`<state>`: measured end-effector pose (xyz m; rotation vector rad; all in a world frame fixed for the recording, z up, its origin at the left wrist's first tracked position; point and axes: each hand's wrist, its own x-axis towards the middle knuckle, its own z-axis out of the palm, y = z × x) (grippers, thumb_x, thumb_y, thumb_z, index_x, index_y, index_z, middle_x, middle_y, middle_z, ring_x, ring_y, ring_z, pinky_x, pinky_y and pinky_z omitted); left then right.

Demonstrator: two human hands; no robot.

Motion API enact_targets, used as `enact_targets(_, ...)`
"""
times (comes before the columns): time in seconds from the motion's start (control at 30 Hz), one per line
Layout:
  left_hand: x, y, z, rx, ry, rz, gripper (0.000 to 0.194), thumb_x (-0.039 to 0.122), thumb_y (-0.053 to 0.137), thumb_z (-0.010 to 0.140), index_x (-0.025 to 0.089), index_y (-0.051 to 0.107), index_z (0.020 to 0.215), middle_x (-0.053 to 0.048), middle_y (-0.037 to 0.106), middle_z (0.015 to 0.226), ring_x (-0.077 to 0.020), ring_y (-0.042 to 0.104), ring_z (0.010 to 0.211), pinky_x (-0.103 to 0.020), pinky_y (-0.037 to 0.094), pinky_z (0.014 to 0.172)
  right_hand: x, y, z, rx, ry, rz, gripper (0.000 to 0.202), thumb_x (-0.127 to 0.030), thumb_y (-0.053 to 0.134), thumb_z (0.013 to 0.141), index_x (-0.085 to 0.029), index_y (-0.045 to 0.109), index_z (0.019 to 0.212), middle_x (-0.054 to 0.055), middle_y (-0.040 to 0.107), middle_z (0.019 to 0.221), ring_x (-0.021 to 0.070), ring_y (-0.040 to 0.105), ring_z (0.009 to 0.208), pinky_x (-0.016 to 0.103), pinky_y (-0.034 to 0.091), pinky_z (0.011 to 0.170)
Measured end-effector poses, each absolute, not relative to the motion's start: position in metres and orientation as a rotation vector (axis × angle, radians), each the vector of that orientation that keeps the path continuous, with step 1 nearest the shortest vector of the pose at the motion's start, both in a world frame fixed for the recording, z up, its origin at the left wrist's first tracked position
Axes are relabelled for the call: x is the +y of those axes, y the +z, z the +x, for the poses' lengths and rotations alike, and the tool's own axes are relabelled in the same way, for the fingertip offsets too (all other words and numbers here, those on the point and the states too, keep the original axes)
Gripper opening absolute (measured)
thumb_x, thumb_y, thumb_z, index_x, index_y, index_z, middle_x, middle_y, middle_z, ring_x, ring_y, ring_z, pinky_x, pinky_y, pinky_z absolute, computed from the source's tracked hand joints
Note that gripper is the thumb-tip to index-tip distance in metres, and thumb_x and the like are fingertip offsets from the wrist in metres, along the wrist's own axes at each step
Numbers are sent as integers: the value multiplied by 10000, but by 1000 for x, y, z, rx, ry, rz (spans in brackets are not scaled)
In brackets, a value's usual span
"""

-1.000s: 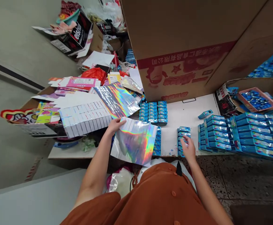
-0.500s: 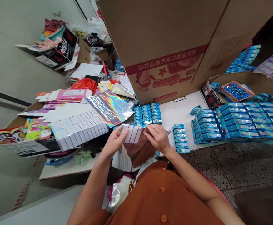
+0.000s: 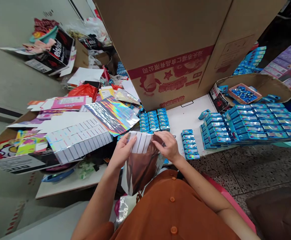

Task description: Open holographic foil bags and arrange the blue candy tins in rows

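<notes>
A mirror-like silver sheet (image 3: pixel 142 171) hangs between my hands, bent and reflecting the orange-brown shirt. White strips (image 3: pixel 141 143) lie across its upper part; I cannot tell if they are joined to it. My left hand (image 3: pixel 122 150) is closed on the left edge, thumb over the strips. My right hand (image 3: pixel 167 145) pinches the upper right corner with bent fingers. Just beyond my hands stand rows of small blue packs (image 3: pixel 152 120), partly hidden by the sheet. A short column of blue packs (image 3: pixel 190 144) lies to the right of my right hand.
A tall carton (image 3: pixel 165 40) rises from the white table (image 3: pixel 182 116). Blue packs are stacked (image 3: pixel 257 123) on the right, before an open box (image 3: pixel 262 80). At left, a rainbow-sheen sheet (image 3: pixel 114 115) overlaps a white-sided stack (image 3: pixel 79 138). A cluttered box (image 3: pixel 28 163) sits beside it.
The silver sheet's lower part has swung down and hangs more upright. Both hands keep hold of its upper edge. The view has shifted slightly, moving the surroundings left.
</notes>
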<state>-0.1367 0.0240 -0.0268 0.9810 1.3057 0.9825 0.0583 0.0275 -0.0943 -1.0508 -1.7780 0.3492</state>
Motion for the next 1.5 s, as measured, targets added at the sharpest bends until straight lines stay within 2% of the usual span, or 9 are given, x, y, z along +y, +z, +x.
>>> enact_targets(0.17, 17, -31, -134, 1343, 1023, 1031, 344, 416, 680, 765, 177, 603, 1002, -15, 658, 801, -106, 574, 581, -201, 478, 566, 27, -82, 57, -1629, 648, -1128, 195, -304, 701, 778, -221, 646, 945, 30, 681, 909, 192, 601, 882, 353, 472, 826)
enact_targets(0.3, 10, -31, -131, 1388, 1057, 1071, 339, 426, 678, 763, 183, 598, 985, -17, 659, 823, -101, 562, 572, -198, 469, 552, 24, -80, 54, -1537, 794, -1135, 87, -274, 687, 785, -221, 644, 839, 6, 662, 836, 171, 602, 832, 323, 466, 802)
enact_targets(0.43, 8, -28, -133, 1389, 1081, 1061, 323, 430, 673, 770, 181, 601, 963, -23, 662, 868, -100, 578, 621, -190, 475, 589, 20, -83, 50, -1622, 692, -1120, 201, -287, 629, 844, -244, 663, 1037, 26, 684, 945, 178, 609, 904, 336, 466, 844)
enact_targets(0.53, 8, -27, -133, 1356, 1101, 1013, 323, 427, 677, 769, 183, 601, 966, -21, 665, 875, -114, 605, 665, -190, 482, 606, 17, -85, 48, -1739, 540, -1102, 327, -284, 546, 904, -257, 594, 1226, 45, 673, 1064, 184, 596, 1001, 358, 460, 904)
enact_targets(0.63, 8, -27, -131, 1320, 1113, 943, 322, 412, 691, 760, 186, 596, 968, -15, 669, 858, -118, 616, 661, -190, 482, 593, 16, -87, 46, -1775, 450, -1075, 369, -269, 508, 925, -241, 550, 1290, 61, 647, 1164, 185, 572, 1095, 364, 458, 966)
enact_targets(0.83, 5, -26, -124, 1298, 1112, 851, 327, 411, 715, 726, 180, 592, 922, -6, 677, 797, -124, 619, 628, -195, 486, 566, 11, -91, 41, -1765, 318, -1046, 387, -234, 486, 930, -199, 533, 1312, 83, 620, 1251, 184, 555, 1182, 363, 458, 1031)
enact_targets(0.97, 6, -25, -123, 1319, 1106, 842, 385, 428, 722, 702, 181, 596, 970, -15, 691, 827, -147, 639, 662, -222, 506, 590, 8, -93, 39, -1771, 287, -1079, 388, -240, 475, 931, -203, 532, 1313, 79, 594, 1292, 190, 542, 1212, 376, 457, 1047)
enact_targets(1.3, 7, -32, -126, 1360, 1124, 843, 419, 433, 719, 678, 180, 587, 984, -25, 689, 876, -164, 648, 738, -231, 507, 623, 8, -90, 39, -1723, 396, -1095, 356, -255, 507, 913, -229, 573, 1261, 58, 633, 1236, 189, 569, 1182, 383, 462, 1045)
enact_targets(1.5, 7, -34, -126, 1340, 1120, 867, 365, 422, 704, 717, 185, 598, 973, -7, 667, 830, -123, 605, 673, -194, 474, 597, 7, -95, 39, -1685, 319, -1056, 347, -216, 529, 899, -186, 584, 1240, 82, 628, 1241, 181, 567, 1181, 356, 453, 1048)
